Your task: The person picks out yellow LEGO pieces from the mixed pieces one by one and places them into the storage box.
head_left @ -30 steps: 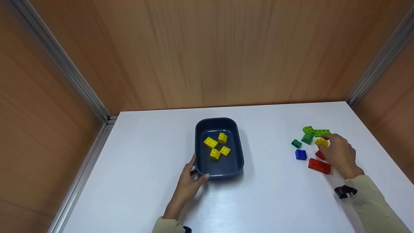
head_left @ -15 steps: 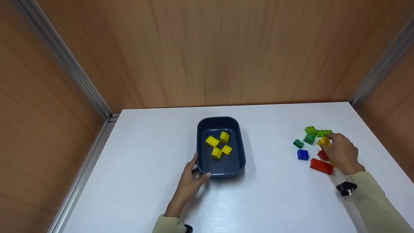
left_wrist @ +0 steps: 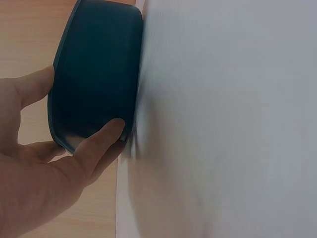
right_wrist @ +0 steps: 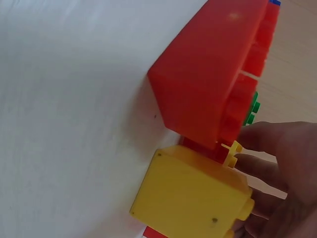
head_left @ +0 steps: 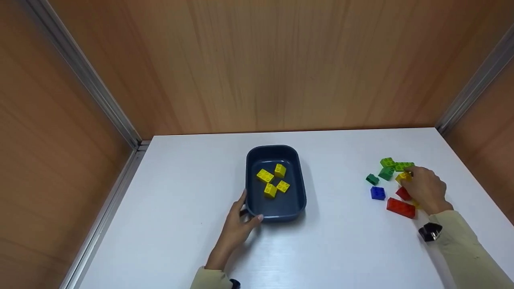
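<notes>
A dark blue rectangular tray (head_left: 277,213) stands mid-table with several yellow toy bricks (head_left: 265,176) in it. My left hand (head_left: 234,228) grips its near left corner, thumb at the near end and fingers along the left side; the left wrist view shows the same grip on the tray wall (left_wrist: 96,74). To the right, my right hand (head_left: 427,188) pinches a yellow brick (head_left: 402,177) between thumb and forefinger, among the loose bricks. In the right wrist view that yellow brick (right_wrist: 232,154) shows only partly, behind a long red brick (right_wrist: 198,74) and a larger yellow brick (right_wrist: 193,193).
Around the right hand lie light green bricks (head_left: 388,162), a dark green brick (head_left: 386,173), a small green brick (head_left: 372,179), a blue brick (head_left: 378,193), a small red brick (head_left: 403,193) and a long red brick (head_left: 400,208). Wooden panels (head_left: 281,68) enclose the white table (head_left: 168,200).
The right hand's thumb and forefinger have closed on the yellow brick. The left hand and the tray stay put; the whole view has shifted slightly.
</notes>
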{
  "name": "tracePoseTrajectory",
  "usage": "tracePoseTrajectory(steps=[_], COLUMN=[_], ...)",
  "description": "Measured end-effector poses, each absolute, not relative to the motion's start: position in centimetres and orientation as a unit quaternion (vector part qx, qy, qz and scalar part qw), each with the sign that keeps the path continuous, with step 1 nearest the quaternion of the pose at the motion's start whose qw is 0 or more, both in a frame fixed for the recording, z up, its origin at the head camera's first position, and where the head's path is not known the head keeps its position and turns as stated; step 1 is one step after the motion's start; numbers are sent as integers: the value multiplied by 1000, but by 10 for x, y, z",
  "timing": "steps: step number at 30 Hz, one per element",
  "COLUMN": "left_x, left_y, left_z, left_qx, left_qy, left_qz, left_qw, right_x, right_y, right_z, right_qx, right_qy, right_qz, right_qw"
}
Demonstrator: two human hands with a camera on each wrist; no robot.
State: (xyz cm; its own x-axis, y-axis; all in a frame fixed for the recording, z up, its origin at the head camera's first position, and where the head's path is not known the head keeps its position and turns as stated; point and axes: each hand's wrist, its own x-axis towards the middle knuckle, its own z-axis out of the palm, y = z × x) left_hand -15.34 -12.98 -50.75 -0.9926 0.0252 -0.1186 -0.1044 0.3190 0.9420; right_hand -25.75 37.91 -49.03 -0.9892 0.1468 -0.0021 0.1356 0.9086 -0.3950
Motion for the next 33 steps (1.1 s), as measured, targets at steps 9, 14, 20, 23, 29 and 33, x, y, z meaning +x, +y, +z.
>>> tracePoseTrajectory(steps=[9, 14, 20, 23, 29, 33], left_x=[-151, -152, -152, -152, -152, -153], left_y=[-130, -130, -130, -130, -130, -130], left_z=[-509, -509, -508, -509, -509, -508], left_qx=[-22, -18, -24, -27, -26, -25], left_qy=[810, 813, 814, 814, 812, 811], left_qz=[583, 579, 577, 577, 580, 582], left_qw=[59, 60, 60, 60, 59, 59], right_x=[-258, -255, -252, -251, -246, -245], right_y=[381, 382, 378, 371, 354, 342], right_z=[-493, -491, -487, -485, -480, -476], right_qx=[-61, -64, -71, -63, -32, -11], right_qy=[-981, -981, -980, -979, -976, -974], right_qz=[185, 181, 184, 187, 193, 190], right_qw=[27, 32, 41, 53, 94, 123])
